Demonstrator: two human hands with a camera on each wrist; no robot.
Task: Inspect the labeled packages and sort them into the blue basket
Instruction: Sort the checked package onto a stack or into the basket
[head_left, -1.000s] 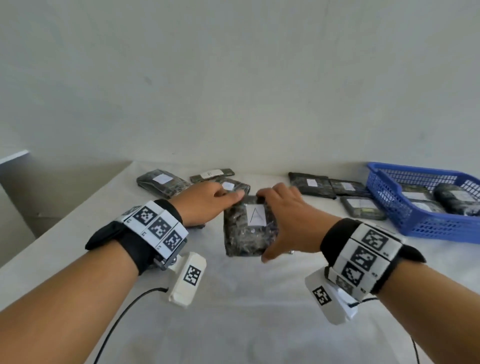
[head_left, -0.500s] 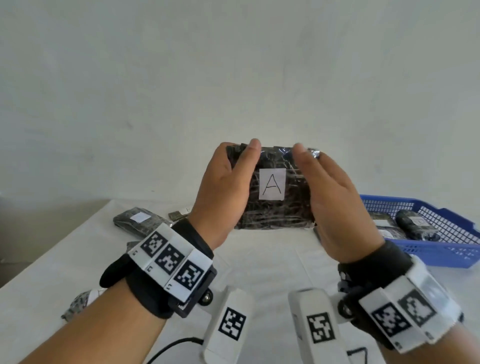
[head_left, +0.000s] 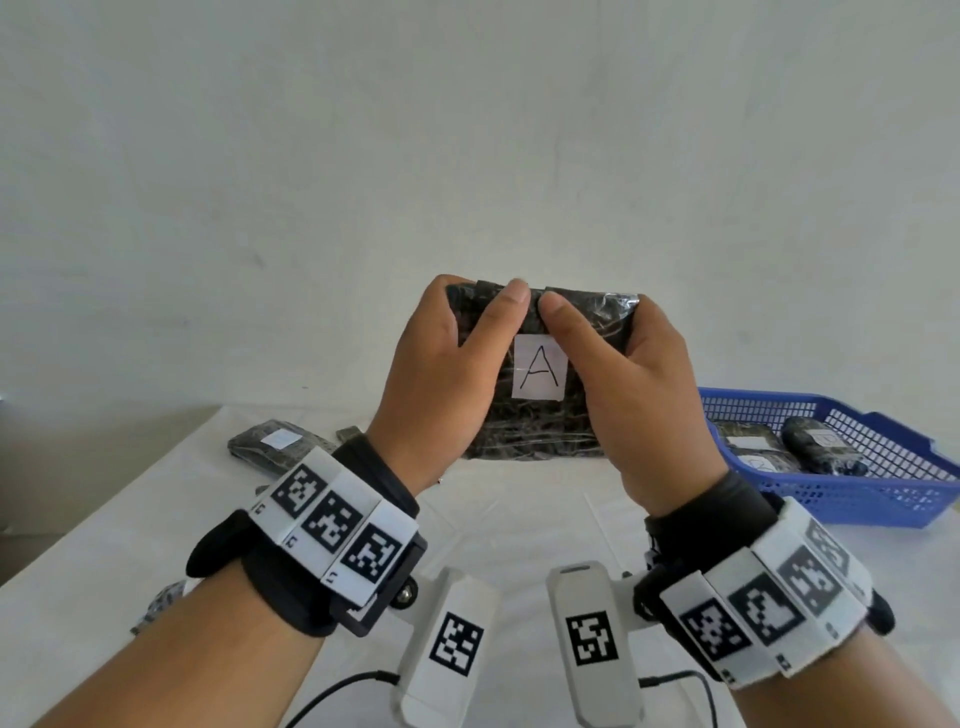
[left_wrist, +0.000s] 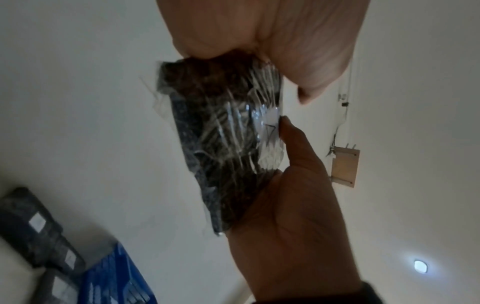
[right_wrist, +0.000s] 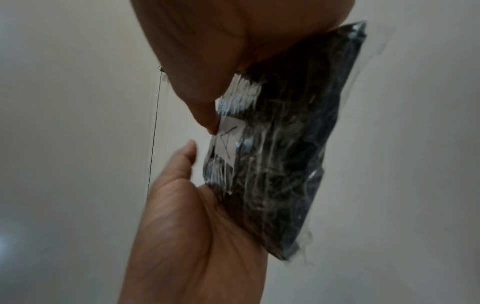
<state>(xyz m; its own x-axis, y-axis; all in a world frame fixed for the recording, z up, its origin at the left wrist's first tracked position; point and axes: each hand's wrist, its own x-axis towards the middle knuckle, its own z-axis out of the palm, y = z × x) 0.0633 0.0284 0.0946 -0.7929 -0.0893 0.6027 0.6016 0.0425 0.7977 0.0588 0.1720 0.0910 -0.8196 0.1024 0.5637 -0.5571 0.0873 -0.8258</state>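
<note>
While both hands hold it up in front of the wall, the package marked A (head_left: 540, 395) faces the head camera.

The left hand (head_left: 441, 384) grips its left side and the right hand (head_left: 639, 395) its right side, thumbs across the front and nearly meeting at the top edge, just above the white label (head_left: 540, 373). The raised package and hands hide the middle of the white table (head_left: 519, 525). To the right, the blue basket (head_left: 852, 499) holds several dark labelled packages (head_left: 748, 447). Another labelled package (head_left: 275, 447) lies on the table's far left, and one more peeks out under the left forearm (head_left: 161, 608).
</note>
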